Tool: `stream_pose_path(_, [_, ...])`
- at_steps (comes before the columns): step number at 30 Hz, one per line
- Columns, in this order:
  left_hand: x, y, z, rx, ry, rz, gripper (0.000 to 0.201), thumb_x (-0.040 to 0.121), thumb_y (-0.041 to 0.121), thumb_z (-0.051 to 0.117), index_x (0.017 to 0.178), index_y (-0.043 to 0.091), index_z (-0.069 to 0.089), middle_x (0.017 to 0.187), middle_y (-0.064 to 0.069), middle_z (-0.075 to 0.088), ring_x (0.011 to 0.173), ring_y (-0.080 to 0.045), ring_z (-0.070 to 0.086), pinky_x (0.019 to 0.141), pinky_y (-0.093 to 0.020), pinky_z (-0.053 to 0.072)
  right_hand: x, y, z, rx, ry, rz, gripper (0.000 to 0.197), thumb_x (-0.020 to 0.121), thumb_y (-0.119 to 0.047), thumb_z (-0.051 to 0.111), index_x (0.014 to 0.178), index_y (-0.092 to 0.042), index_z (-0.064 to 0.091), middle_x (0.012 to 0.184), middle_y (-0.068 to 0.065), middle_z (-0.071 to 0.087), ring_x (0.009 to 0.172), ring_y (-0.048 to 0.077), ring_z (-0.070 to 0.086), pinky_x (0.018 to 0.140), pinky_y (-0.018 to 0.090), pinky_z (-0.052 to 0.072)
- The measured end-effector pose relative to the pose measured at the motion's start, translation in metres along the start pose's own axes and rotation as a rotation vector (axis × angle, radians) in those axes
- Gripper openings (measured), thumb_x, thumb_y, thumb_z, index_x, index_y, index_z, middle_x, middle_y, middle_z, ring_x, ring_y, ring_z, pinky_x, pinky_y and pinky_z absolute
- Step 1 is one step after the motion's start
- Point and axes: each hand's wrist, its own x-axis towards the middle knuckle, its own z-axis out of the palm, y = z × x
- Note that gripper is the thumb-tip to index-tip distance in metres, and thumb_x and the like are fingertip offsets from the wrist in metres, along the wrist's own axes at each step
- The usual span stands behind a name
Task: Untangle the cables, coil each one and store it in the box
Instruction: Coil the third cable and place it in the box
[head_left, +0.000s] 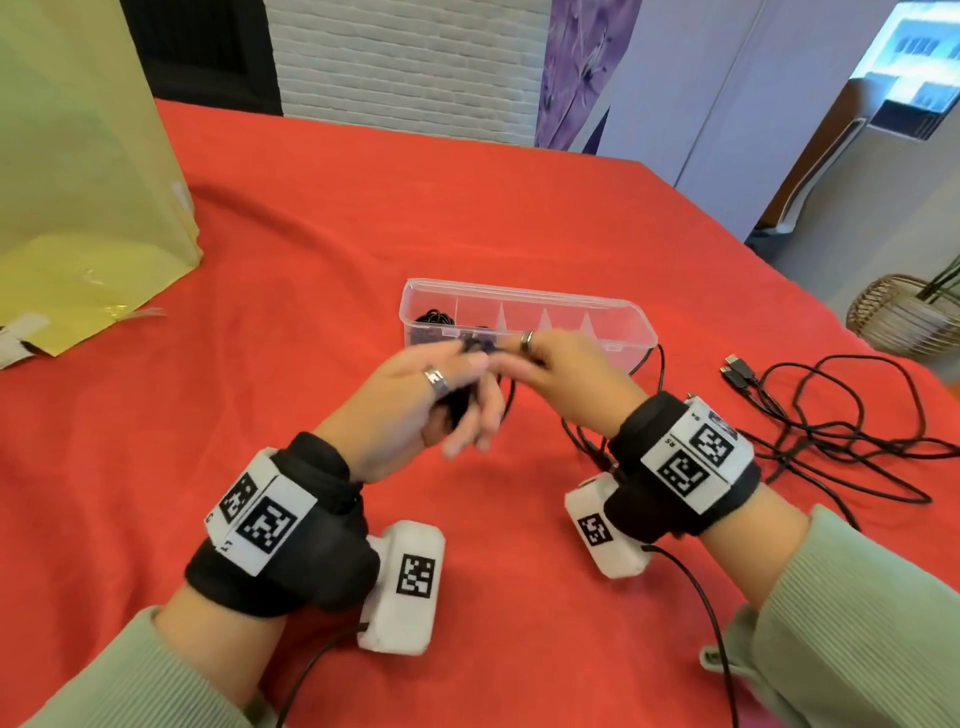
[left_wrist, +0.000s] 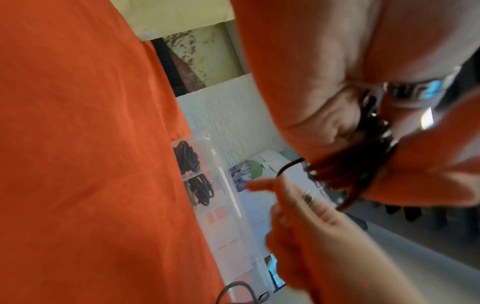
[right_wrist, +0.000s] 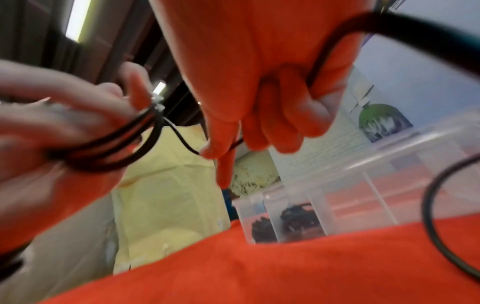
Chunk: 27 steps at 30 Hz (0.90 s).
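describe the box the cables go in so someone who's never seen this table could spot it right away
On the red tablecloth, look just beyond the person's left hand and right hand, near the table's middle. The clear plastic box lies there, long and open-topped, split by dividers into compartments. Unlike the yellow bag at far left, it is see-through, and two coiled black cables sit in its left-end compartments.

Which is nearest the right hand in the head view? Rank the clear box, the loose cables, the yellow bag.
1. Clear box, just beyond the right hand.
2. Loose cables, on the cloth to its right.
3. Yellow bag, far left.
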Motion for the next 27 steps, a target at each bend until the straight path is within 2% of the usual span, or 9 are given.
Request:
stream_pose_path(3, [0.005, 0.003, -0.007, -0.195, 0.147, 0.045, 0.032, 0.094, 0.012, 0.030, 0.104, -0.003, 0.056, 0.076, -0.010, 0.071, 0.051, -0.018, 0.061, 0.062, -0.026, 0.053, -0.012, -0.006, 0.020, -0.161, -0.276, -0.012, 0.040, 0.091, -0.050, 0.042, 0.105, -0.021, 0.066, 0.094, 0.004, 0.068, 0.090, 0.022, 0.062, 0.080, 0.037, 0.047])
stream_pose_path(5, [0.007, 0.001, -0.009, -0.289, 0.203, 0.043, 0.037, 0.095, 0.013, 0.022, 0.110, -0.003, 0.053, 0.093, -0.017, 0.072, 0.073, -0.028, 0.070, 0.072, -0.029, 0.056, -0.021, -0.021, 0.029, -0.282, -0.390, -0.072, 0.038, 0.094, -0.053, 0.035, 0.115, -0.033, 0.059, 0.112, 0.004, 0.065, 0.104, 0.026, 0.058, 0.082, 0.036, 0.045])
stream_pose_path(7, [0.009, 0.000, -0.008, -0.296, 0.249, 0.053, 0.038, 0.097, 0.012, 0.019, 0.120, -0.003, 0.046, 0.108, -0.021, 0.067, 0.092, -0.035, 0.068, 0.080, -0.033, 0.056, -0.028, -0.031, 0.030, -0.364, -0.409, -0.125, 0.038, 0.096, -0.051, 0.032, 0.117, -0.030, 0.056, 0.111, 0.006, 0.064, 0.104, 0.029, 0.057, 0.073, 0.035, 0.038])
stream_pose_path(11, [0.010, -0.008, -0.014, -0.107, 0.315, 0.100, 0.030, 0.100, 0.010, 0.026, 0.122, 0.000, 0.043, 0.109, -0.019, 0.066, 0.099, -0.033, 0.066, 0.086, -0.032, 0.053, -0.035, -0.032, 0.010, -0.362, -0.386, -0.172, 0.034, 0.095, -0.052, 0.036, 0.098, -0.025, 0.058, 0.097, 0.004, 0.065, 0.095, 0.026, 0.058, 0.070, 0.034, 0.041])
stream_pose_path(14, [0.009, -0.013, -0.021, 0.198, 0.265, 0.039, 0.022, 0.097, 0.014, 0.033, 0.106, 0.010, 0.053, 0.090, -0.006, 0.073, 0.093, -0.026, 0.068, 0.090, -0.031, 0.049, -0.039, -0.029, -0.015, -0.324, -0.193, -0.258, 0.035, 0.092, -0.052, 0.041, 0.092, -0.028, 0.066, 0.090, -0.004, 0.067, 0.088, 0.019, 0.062, 0.069, 0.039, 0.050])
stream_pose_path(17, [0.004, -0.008, -0.014, 0.227, 0.172, -0.090, 0.028, 0.100, 0.018, 0.030, 0.092, 0.008, 0.055, 0.072, -0.007, 0.070, 0.075, -0.025, 0.068, 0.073, -0.022, 0.049, -0.037, -0.027, -0.036, -0.435, 0.189, -0.404, 0.041, 0.087, -0.054, 0.037, 0.082, -0.028, 0.068, 0.074, -0.006, 0.066, 0.072, 0.018, 0.065, 0.047, 0.029, 0.044])
stream_pose_path(21, [-0.002, 0.000, -0.003, 0.334, -0.045, -0.171, 0.037, 0.094, 0.037, 0.038, 0.083, 0.005, 0.054, 0.058, -0.006, 0.064, 0.055, -0.017, 0.060, 0.052, -0.014, 0.040, -0.020, -0.027, -0.048, -0.436, 0.405, -0.287, 0.040, 0.083, -0.058, 0.042, 0.081, -0.029, 0.069, 0.074, -0.006, 0.062, 0.069, 0.019, 0.061, 0.049, 0.026, 0.034])
stream_pose_path(24, [-0.004, 0.000, -0.002, 0.224, -0.080, -0.109, 0.025, 0.091, 0.025, 0.045, 0.080, 0.006, 0.057, 0.052, -0.002, 0.059, 0.046, -0.018, 0.059, 0.060, -0.024, 0.047, -0.006, -0.021, -0.050, -0.447, 0.311, -0.124, 0.037, 0.090, -0.057, 0.042, 0.096, -0.030, 0.067, 0.087, -0.001, 0.063, 0.086, 0.024, 0.060, 0.058, 0.029, 0.035])
stream_pose_path(27, [-0.003, 0.002, -0.002, 0.016, -0.041, -0.071, 0.031, 0.087, 0.023, 0.040, 0.091, 0.004, 0.064, 0.062, -0.009, 0.066, 0.051, -0.024, 0.064, 0.062, -0.027, 0.052, -0.001, -0.016, -0.026, -0.550, -0.066, -0.020, 0.036, 0.097, -0.044, 0.035, 0.113, -0.024, 0.060, 0.108, 0.008, 0.064, 0.103, 0.028, 0.059, 0.068, 0.031, 0.038])
